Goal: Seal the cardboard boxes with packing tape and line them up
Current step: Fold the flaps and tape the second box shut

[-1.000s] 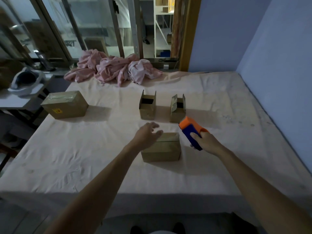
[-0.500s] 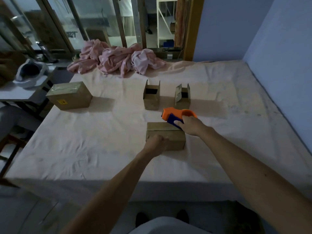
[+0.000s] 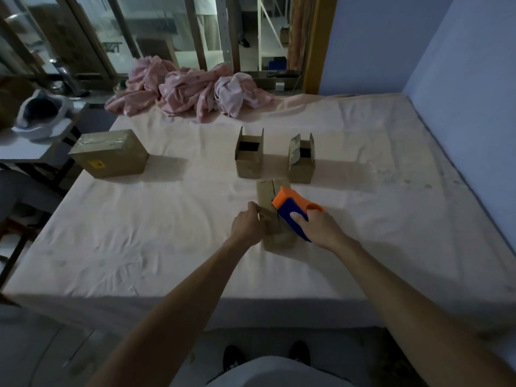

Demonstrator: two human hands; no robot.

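Note:
A small closed cardboard box (image 3: 268, 197) lies lengthwise away from me in the middle of the bed, its top seam showing. My left hand (image 3: 247, 227) grips its near left edge. My right hand (image 3: 321, 229) holds an orange and blue tape dispenser (image 3: 290, 208), whose orange head rests on the box top by the seam. Behind stand two small boxes with open flaps, one on the left (image 3: 249, 153) and one on the right (image 3: 302, 158). A larger taped box (image 3: 110, 153) sits at the bed's left edge.
The bed sheet (image 3: 167, 233) covers the whole work surface. A pile of pink cloth (image 3: 190, 92) lies at the far edge. A side table with a grey and white object (image 3: 39, 114) stands left. Blue walls (image 3: 460, 79) close the right side and back.
The small box has been turned from crosswise to lengthwise. My left hand moved to its left edge, and the dispenser came down onto its top.

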